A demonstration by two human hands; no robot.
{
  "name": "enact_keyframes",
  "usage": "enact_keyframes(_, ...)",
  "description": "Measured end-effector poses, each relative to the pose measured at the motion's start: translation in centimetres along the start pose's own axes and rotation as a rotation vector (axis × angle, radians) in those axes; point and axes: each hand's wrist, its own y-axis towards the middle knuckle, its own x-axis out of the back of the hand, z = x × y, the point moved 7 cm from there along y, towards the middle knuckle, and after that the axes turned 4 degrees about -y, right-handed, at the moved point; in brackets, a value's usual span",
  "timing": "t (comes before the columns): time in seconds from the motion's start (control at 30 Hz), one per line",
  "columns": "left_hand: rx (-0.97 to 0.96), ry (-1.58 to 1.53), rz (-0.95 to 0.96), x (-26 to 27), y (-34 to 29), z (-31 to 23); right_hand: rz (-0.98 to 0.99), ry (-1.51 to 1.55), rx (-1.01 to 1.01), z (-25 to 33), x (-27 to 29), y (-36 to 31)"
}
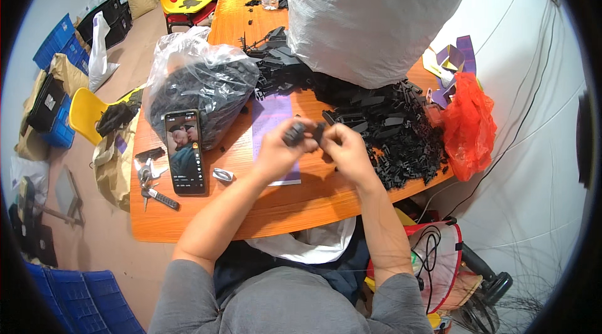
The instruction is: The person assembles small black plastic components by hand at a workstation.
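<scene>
1. Above the printed sheet point(273, 114), a dark piece point(293, 135) is gripped in the curled fingers of the left hand point(279, 151).
2. Just right of the sheet, a black piece point(320, 132) is pinched by the fingers of the right hand point(346, 151). The two pieces are held close, facing across a narrow gap or touching; which, and how their long axes lie, cannot be told through blur.
3. Left of the sheet, a phone point(186, 158) and keys point(147, 178) are placed on the bench point(295, 208).
4. Right of the sheet, a heap of black parts point(407, 139) is spread, the right hand being nearer.
5. Beyond the sheet, to its right, a white sack point(376, 14) is set.
</scene>
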Motion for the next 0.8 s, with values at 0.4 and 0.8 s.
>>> enact_keyframes(0.4,0.14,-0.553,-0.514,6.7,1.3,3.1,-0.118,-0.93,0.232,-0.4,-4.0,6.0)
enact_keyframes(0.8,0.085,-0.451,-0.452,6.1,1.0,4.1,-0.003,-0.83,0.252,-0.6,-6.1,5.1)
